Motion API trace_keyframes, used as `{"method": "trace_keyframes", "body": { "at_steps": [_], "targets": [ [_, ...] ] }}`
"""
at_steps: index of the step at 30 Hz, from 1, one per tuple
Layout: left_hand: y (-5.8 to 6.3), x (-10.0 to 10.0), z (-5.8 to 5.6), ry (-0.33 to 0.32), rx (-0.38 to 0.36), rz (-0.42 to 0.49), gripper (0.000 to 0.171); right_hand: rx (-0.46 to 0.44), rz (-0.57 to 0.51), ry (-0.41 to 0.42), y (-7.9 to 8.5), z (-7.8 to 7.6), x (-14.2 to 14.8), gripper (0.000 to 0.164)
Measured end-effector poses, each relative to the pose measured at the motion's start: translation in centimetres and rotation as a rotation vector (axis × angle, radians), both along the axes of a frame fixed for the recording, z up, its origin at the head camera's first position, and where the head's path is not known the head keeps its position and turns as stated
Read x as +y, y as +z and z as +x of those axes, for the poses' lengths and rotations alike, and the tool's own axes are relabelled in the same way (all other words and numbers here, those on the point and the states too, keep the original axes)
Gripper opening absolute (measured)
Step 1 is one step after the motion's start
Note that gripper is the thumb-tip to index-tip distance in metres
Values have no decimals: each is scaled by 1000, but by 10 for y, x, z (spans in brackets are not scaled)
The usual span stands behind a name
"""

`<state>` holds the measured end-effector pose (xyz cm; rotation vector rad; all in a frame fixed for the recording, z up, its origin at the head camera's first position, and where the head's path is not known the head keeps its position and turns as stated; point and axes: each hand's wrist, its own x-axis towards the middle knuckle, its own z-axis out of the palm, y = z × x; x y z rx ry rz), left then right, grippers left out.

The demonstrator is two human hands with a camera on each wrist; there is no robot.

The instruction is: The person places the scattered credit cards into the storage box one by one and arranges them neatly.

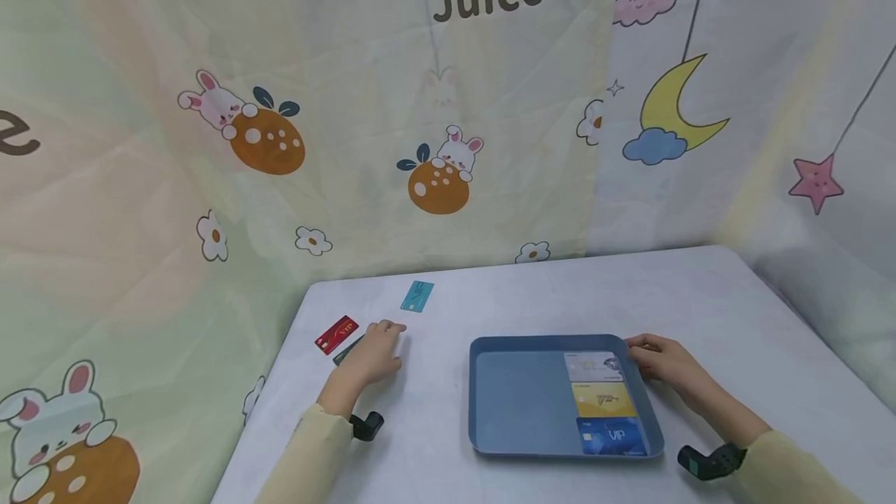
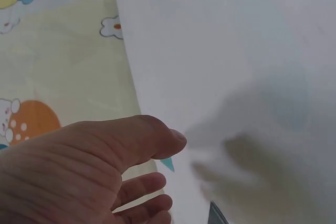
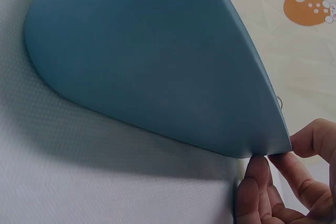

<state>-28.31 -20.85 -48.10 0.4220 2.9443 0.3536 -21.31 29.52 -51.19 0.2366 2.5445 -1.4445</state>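
I watched the left hand [image 1: 371,356] over the left part of the white table [image 1: 518,302], its fingers loosely extended and gripping nothing. It hung partly across the green card [image 1: 347,351], so I could see only a strip of that one; whether skin met card there, I could not tell. The red card [image 1: 336,334] lay just beside the green one, on its outer side, with VIP printed on it. Farther back, near the table's far edge, lay the teal card [image 1: 417,296], just beyond the fingertips and apart from them. My left wrist view gave me the thumb [image 2: 157,140] stretched out, a tip of teal behind it, and the hand's shadow spread over the table.

The right hand [image 1: 665,360] was at the far right corner of the blue tray [image 1: 521,397], its fingers bent and pinching the rim; my right wrist view showed fingertips against that corner. The tray stood on the table, to the right of the three loose cards and well apart from them. Inside it, along its right side, three cards lay in a column, edge to edge or nearly so: the white card [image 1: 593,367] farthest back, the yellow card [image 1: 604,400] in the middle, the blue card [image 1: 610,436] nearest me.

Behind the table I had the printed backdrop [image 1: 364,201], with rabbits, flowers and a moon.
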Motion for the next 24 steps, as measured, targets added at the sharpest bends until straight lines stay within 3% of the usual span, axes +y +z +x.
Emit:
{"method": "trace_keyframes", "body": {
  "at_steps": [14,24],
  "targets": [
    [-7,-39,-6,123,-52,-37,67,-9,3,-13,1,0,-1,47],
    [-21,-62,-9,174,-64,-73,67,-2,15,-17,0,0,-1,48]
  ]
}}
